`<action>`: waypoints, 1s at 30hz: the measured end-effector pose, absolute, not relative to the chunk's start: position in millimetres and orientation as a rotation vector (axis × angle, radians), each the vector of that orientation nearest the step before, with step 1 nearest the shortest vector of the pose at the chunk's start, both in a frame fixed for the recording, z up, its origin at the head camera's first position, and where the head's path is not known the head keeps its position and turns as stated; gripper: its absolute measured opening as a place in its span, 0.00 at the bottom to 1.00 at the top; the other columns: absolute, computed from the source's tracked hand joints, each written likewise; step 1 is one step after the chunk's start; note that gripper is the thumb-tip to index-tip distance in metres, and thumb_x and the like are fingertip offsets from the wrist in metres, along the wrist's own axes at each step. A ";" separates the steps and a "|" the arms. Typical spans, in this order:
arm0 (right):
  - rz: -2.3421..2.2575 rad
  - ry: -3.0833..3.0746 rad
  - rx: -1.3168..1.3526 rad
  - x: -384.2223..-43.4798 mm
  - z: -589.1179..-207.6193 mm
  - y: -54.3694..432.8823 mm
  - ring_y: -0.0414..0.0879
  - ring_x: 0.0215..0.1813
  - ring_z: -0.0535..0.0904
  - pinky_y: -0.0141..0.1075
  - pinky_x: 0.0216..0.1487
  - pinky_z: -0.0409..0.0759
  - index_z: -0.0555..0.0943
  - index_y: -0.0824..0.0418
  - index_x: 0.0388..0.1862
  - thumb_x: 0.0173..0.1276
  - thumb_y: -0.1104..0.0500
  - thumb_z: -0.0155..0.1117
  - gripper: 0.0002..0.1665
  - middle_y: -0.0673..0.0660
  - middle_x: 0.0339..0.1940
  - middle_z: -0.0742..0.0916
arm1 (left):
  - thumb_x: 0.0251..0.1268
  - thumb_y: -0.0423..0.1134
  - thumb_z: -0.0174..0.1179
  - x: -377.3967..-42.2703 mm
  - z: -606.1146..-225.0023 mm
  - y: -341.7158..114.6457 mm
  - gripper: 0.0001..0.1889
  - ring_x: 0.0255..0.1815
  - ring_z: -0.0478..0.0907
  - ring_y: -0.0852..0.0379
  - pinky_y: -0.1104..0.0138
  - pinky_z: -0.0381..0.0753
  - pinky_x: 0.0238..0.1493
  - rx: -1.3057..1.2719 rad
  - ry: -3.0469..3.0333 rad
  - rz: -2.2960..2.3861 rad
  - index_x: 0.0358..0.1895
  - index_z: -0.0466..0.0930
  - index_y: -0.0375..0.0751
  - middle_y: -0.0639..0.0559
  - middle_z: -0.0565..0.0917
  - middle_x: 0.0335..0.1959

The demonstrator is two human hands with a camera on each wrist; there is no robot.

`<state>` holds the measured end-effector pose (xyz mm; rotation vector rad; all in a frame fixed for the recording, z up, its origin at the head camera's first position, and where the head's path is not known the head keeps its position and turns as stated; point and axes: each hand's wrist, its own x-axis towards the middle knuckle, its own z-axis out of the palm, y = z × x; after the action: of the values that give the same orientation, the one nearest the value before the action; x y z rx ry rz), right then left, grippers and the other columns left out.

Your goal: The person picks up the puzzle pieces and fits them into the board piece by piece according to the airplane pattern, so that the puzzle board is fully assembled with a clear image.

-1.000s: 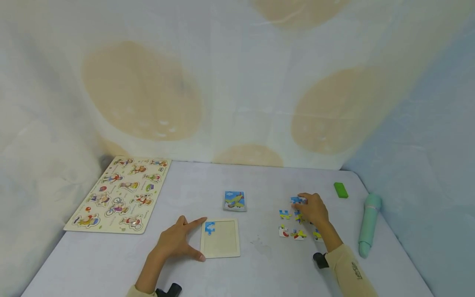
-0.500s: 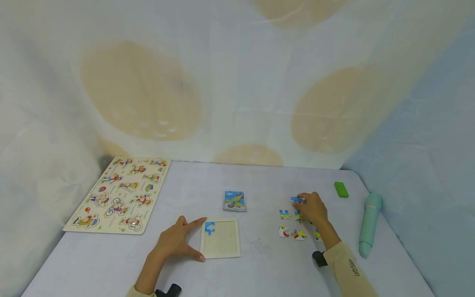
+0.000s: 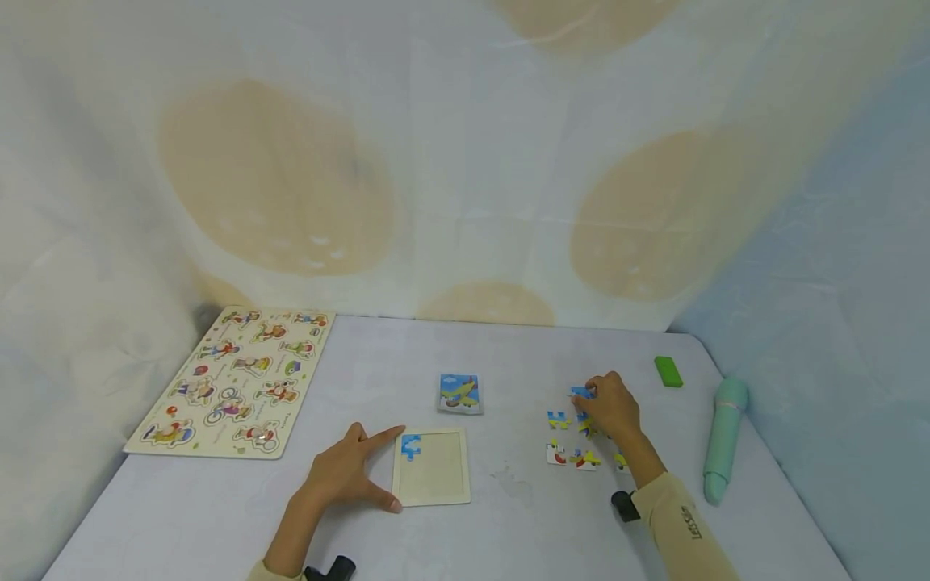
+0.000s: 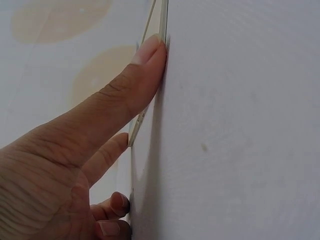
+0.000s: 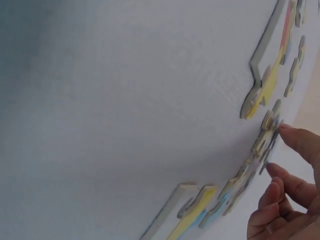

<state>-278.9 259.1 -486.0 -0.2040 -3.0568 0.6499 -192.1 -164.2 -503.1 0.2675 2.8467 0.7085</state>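
Note:
My left hand (image 3: pixel 349 468) spreads its thumb and index finger along the left side of a square wooden puzzle tray (image 3: pixel 436 502), touching its two left corners. One blue jigsaw piece (image 3: pixel 411 445) sits in the tray's upper left corner. In the left wrist view the thumb (image 4: pixel 135 82) lies straight against the tray's edge. My right hand (image 3: pixel 612 407) pinches a blue jigsaw piece (image 3: pixel 580 391) at table level, at the back of the loose group. Other loose pieces (image 3: pixel 557 420) lie just below this hand; its fingers and wrist partly hide some.
A small airplane picture puzzle (image 3: pixel 459 393) lies behind the tray. On the left is a large board with cartoon figures (image 3: pixel 240 379). A green block (image 3: pixel 668 372) and a mint-green cylinder (image 3: pixel 724 440) lie on the right. Fabric walls (image 3: pixel 465 202) border the table.
My right hand has shifted slightly, its fingers moving a little back and left at the blue piece. The left hand and the tray have stayed put.

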 end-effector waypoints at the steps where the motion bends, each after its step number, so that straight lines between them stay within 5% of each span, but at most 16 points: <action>1: 0.644 -3.055 -0.203 -278.5 -486.1 259.1 0.51 0.37 0.75 0.42 0.37 0.76 0.81 0.71 0.50 0.64 0.52 0.70 0.25 0.64 0.42 0.76 | 0.18 0.63 0.83 -192.0 -503.1 -164.2 0.57 0.28 0.64 0.55 0.64 0.62 0.27 0.269 2.847 0.709 0.69 0.72 0.65 0.51 0.64 0.35; 20: 0.621 -2.963 -0.113 -270.9 -483.5 246.3 0.50 0.37 0.75 0.42 0.36 0.78 0.82 0.70 0.52 0.63 0.51 0.71 0.27 0.64 0.45 0.77 | 0.18 0.64 0.82 -192.5 -503.3 -164.5 0.58 0.28 0.64 0.55 0.64 0.63 0.26 0.278 2.847 0.708 0.69 0.72 0.64 0.51 0.64 0.36; 30: 0.686 -2.904 0.054 -255.7 -482.8 214.3 0.48 0.34 0.76 0.35 0.26 0.72 0.84 0.66 0.49 0.62 0.49 0.73 0.25 0.61 0.44 0.79 | 0.17 0.65 0.82 -194.2 -504.5 -164.7 0.58 0.29 0.65 0.55 0.64 0.63 0.26 0.270 2.848 0.711 0.69 0.72 0.65 0.51 0.65 0.36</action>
<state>-255.7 214.3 -482.8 0.0537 -2.9045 0.6858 -194.2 -164.7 -504.5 0.2699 2.8484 0.7111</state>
